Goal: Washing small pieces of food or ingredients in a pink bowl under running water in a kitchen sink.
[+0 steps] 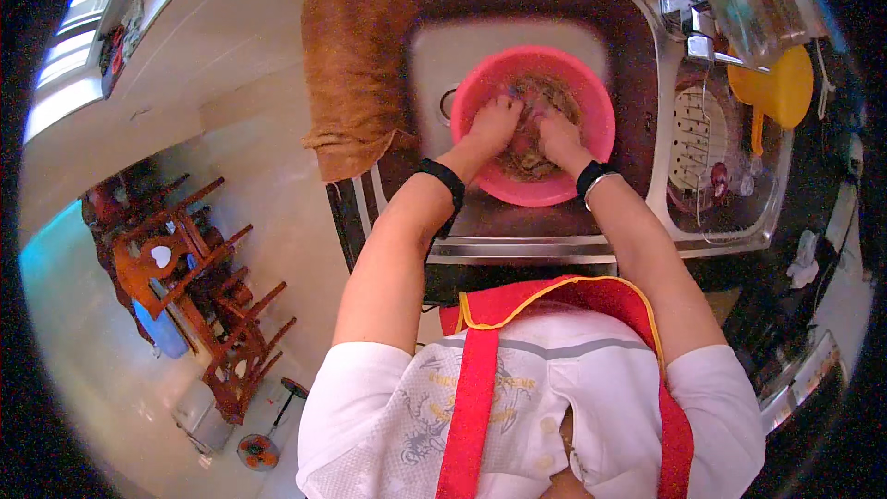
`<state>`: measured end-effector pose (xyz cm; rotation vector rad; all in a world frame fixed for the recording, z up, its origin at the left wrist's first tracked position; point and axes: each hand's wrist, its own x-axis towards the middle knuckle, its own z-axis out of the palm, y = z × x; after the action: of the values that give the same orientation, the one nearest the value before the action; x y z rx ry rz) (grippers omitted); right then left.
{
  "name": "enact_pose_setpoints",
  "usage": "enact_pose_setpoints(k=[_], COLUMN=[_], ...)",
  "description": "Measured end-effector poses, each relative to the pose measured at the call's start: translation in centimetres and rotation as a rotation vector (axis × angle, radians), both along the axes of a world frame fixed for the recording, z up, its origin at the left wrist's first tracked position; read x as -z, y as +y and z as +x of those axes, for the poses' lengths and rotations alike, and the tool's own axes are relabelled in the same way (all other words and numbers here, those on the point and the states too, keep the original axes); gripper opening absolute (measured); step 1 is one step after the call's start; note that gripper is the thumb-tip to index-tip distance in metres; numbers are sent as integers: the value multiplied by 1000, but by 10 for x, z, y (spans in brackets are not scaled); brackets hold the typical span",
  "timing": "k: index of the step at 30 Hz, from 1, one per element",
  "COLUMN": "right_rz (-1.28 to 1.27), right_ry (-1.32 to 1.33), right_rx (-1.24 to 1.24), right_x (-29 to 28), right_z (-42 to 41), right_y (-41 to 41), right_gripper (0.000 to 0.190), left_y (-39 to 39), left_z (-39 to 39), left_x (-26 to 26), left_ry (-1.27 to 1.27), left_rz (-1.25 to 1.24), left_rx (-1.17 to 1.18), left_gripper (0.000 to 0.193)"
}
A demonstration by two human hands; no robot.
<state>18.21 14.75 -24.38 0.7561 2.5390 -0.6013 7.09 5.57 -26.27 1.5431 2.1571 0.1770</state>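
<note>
A round pink plastic basin [601, 128] stands in the large stainless-steel sink bowl [471, 34]. A wet, brownish-green mass [563, 91] lies in the basin; what it is made of is too blurred to tell. My left hand [497, 123] reaches into the left half of the basin, fingers down against the mass. Close beside it, my right hand [560, 141] dips in from the right. The fingertips of both hands are partly hidden in the contents, so their grip cannot be made out.
A brown towel [360, 62] drapes over the sink's left rim. To the right are a chrome faucet [700, 41], a smaller bowl holding a perforated rack [691, 138], a yellow strainer-like utensil [779, 86] and a clear container [752, 0]. Wooden furniture [201, 256] stands far left.
</note>
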Motion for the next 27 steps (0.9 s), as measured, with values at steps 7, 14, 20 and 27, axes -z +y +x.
enact_pose_setpoints(k=[7, 14, 20, 27], right_rz=[-185, -245, -248, -134], right_ry=[-71, 109, -88, 164], right_rx=[89, 160, 76, 218], right_x=[-10, -9, 6, -34], right_z=[1, -2, 9, -9], right_y=[9, 5, 16, 15], right_gripper=[21, 18, 22, 31], left_y=[5, -6, 6, -2], left_z=[-5, 5, -2, -2], left_x=[-7, 13, -4, 13], left_ry=[-123, -208, -288, -288], left_rz=[-251, 57, -231, -144], left_rx=[-53, -98, -95, -203], left_gripper=[20, 21, 20, 22])
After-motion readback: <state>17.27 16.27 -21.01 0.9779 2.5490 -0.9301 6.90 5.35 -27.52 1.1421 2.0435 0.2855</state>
